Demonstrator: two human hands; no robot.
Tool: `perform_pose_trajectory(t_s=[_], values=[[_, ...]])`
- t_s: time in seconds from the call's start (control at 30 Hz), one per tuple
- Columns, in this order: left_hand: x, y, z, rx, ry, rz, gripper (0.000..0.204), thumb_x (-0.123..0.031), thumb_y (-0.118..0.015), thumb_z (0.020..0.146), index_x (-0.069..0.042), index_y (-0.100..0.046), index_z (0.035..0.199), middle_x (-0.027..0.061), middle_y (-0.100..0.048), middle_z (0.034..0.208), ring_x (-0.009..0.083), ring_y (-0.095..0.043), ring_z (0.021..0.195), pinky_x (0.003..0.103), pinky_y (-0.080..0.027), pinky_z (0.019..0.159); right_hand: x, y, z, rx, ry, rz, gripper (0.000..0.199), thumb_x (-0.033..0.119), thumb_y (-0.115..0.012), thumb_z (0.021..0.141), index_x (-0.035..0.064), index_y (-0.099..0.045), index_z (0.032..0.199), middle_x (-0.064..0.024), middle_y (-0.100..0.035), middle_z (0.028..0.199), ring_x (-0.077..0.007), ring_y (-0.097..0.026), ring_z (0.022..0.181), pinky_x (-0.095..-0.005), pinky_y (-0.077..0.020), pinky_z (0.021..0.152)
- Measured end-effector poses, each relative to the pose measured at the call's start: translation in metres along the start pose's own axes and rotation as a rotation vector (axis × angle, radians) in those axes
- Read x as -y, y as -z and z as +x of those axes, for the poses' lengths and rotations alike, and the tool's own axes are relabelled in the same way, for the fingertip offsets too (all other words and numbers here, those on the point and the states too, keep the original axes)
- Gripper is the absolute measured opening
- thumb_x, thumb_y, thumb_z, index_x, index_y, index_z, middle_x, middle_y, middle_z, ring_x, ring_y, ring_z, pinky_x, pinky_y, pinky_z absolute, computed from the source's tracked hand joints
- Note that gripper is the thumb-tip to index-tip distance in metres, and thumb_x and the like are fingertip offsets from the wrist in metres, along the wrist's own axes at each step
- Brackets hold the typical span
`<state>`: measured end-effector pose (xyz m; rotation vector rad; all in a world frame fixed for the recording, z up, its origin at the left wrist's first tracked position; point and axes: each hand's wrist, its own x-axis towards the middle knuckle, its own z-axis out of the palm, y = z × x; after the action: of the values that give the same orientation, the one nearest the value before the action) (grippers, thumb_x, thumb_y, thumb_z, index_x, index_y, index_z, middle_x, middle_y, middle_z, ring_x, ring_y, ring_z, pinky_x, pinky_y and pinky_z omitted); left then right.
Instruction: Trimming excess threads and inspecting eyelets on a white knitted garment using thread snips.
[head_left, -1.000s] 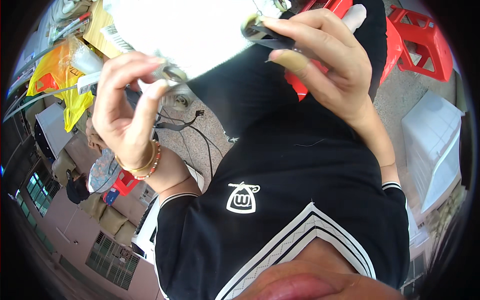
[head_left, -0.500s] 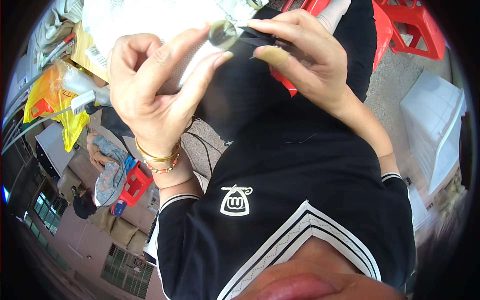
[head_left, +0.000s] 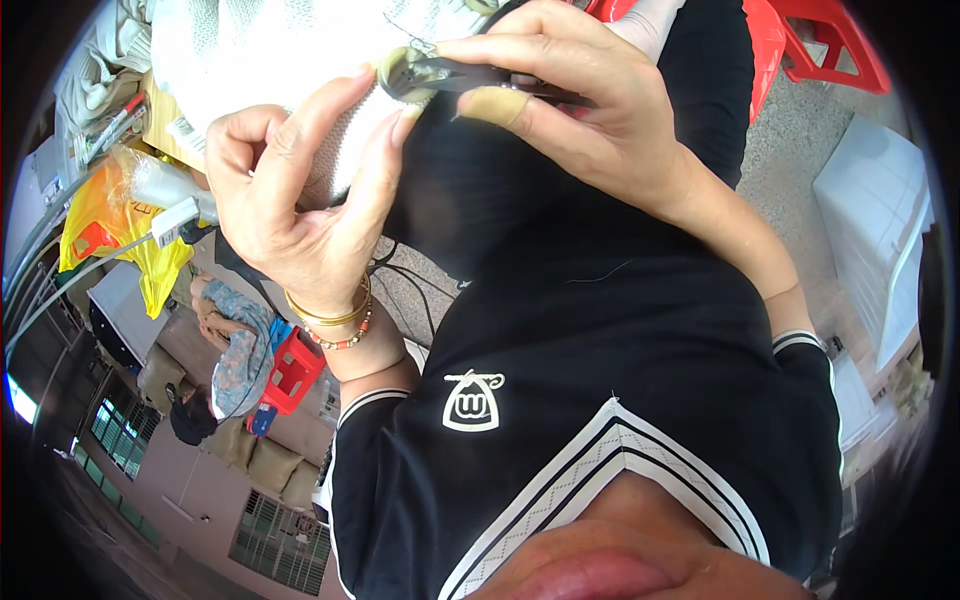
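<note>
A round olive-green button (head_left: 397, 76) is on the edge of a white knitted garment (head_left: 270, 55), which lies over my lap at the upper left. My left hand (head_left: 290, 195) pinches the garment's edge by the button, thumb and forefinger at its rim. My right hand (head_left: 600, 105) is closed on dark thread snips (head_left: 462, 77), whose blades reach over the button's right side. Tan tape (head_left: 495, 107) wraps my right thumb. A thin dark thread (head_left: 405, 28) curls above the button.
A yellow plastic bag (head_left: 125, 225) and pale cables are on the left. Farther back, a person (head_left: 240, 345) is by a red stool (head_left: 297, 370). Another red stool (head_left: 830, 40) stands at upper right, above a whitish translucent bin (head_left: 870, 230).
Both hands and the button have shifted slightly left. The snips' blades have moved from beside the button to over its face, and my right hand has come closer to my left.
</note>
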<state>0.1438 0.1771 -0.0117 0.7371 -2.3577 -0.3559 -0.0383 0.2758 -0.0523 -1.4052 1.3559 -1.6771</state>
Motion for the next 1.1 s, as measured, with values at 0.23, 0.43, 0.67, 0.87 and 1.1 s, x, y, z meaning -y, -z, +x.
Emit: perform_pose_trajectory(t_s=[0.23, 0.43, 0.67, 0.87, 1.1], values=[[0.003, 0.0, -0.001, 0.001, -0.003, -0.025, 0.041, -0.014, -0.086, 0.056, -0.013, -0.076, 0.095, -0.0031, -0.05, 0.074, 0.013, -0.043, 0.074, 0.023, -0.037, 0.064, -0.004, -0.007, 0.0, -0.038, 0.023, 0.119, 0.033, -0.001, -0.073, 0.078, -0.0055, -0.066, 0.11, -0.0106, -0.061, 0.085, -0.0172, -0.058, 0.072, -0.0246, -0.0443, 0.062], [0.001, 0.002, 0.001, 0.021, 0.023, -0.037, 0.041, -0.014, -0.086, 0.057, -0.013, -0.076, 0.097, -0.0028, -0.048, 0.075, 0.0126, -0.043, 0.074, 0.022, -0.036, 0.063, -0.007, -0.01, -0.001, -0.067, 0.042, 0.081, 0.029, -0.003, -0.072, 0.079, -0.0057, -0.067, 0.108, -0.0106, -0.063, 0.084, -0.0173, -0.06, 0.074, -0.0248, -0.0452, 0.064], [0.001, 0.006, 0.002, 0.069, 0.043, -0.045, 0.043, -0.013, -0.087, 0.057, -0.012, -0.075, 0.098, -0.0035, -0.049, 0.076, 0.0096, -0.043, 0.072, 0.02, -0.031, 0.054, -0.036, -0.02, 0.005, -0.094, 0.139, 0.536, 0.026, -0.001, -0.071, 0.08, -0.0048, -0.068, 0.106, -0.0108, -0.066, 0.084, -0.0173, -0.062, 0.075, -0.0251, -0.0469, 0.066], [-0.001, 0.011, -0.001, 0.083, 0.043, -0.004, 0.044, -0.013, -0.088, 0.056, -0.012, -0.074, 0.098, -0.003, -0.05, 0.077, 0.0077, -0.041, 0.068, 0.02, -0.029, 0.052, -0.053, -0.014, 0.01, -0.077, 0.596, 0.068, 0.025, 0.0, -0.071, 0.082, -0.0038, -0.068, 0.106, -0.0111, -0.067, 0.089, -0.0164, -0.062, 0.079, -0.0245, -0.0477, 0.069], [0.012, 0.021, -0.016, 0.012, 0.02, -0.096, 0.036, -0.004, -0.084, 0.062, -0.006, -0.073, 0.096, -0.0004, -0.05, 0.079, 0.01, -0.047, 0.07, 0.02, -0.035, 0.059, -0.019, -0.009, 0.0, -0.038, 0.282, 0.149, 0.029, 0.001, -0.072, 0.081, -0.0048, -0.066, 0.108, -0.0122, -0.067, 0.094, -0.0163, -0.062, 0.082, -0.0248, -0.0471, 0.07]])
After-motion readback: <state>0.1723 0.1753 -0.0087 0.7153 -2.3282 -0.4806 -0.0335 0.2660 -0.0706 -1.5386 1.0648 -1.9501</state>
